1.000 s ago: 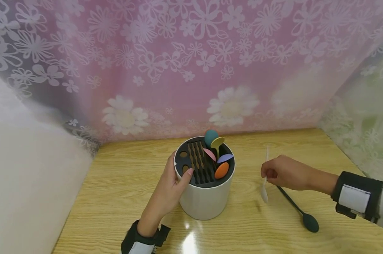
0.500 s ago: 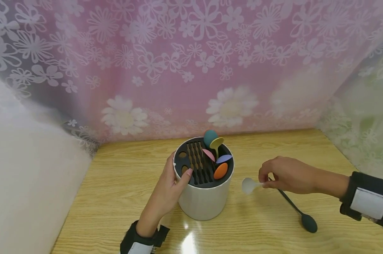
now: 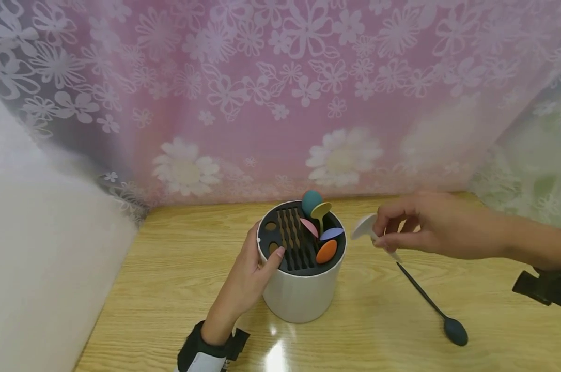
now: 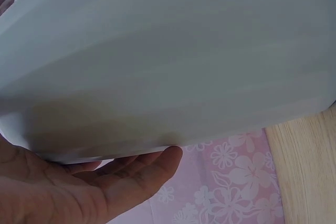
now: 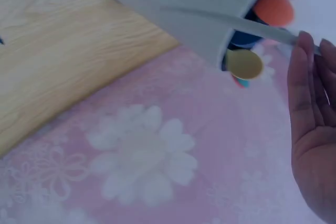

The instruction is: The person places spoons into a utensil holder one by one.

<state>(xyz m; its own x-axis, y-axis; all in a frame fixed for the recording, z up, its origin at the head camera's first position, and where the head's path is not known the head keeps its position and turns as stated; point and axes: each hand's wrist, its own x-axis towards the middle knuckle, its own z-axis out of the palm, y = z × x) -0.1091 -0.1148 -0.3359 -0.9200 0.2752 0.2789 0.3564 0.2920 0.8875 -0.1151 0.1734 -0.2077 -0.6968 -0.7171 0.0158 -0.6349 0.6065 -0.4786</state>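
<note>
A white round utensil holder [image 3: 299,297] with a black slotted top stands on the wooden table. My left hand [image 3: 243,289] grips its left side, thumb over the rim and fingers along the outer wall [image 4: 173,51]. To the right of the holder, my right hand [image 3: 429,230] pinches a white spoon [image 3: 364,226] between thumb and fingers. The spoon is raised, its bowl toward the holder and its handle slanting down to the right. In the right wrist view the thin handle [image 5: 252,27] crosses in front of the holder. A black spoon [image 3: 456,330] lies on the table below my right hand.
Teal [image 3: 312,201], yellow [image 3: 321,209], pink [image 3: 309,226], lavender [image 3: 331,233] and orange [image 3: 327,251] utensils stand in the holder's right half. Slots and two round holes fill the left half. A pink floral curtain [image 3: 262,129] hangs behind the table [image 3: 192,248].
My right hand has lifted the white spoon from near the table and turned it, so its bowl now points up and left. My left hand has stayed on the holder.
</note>
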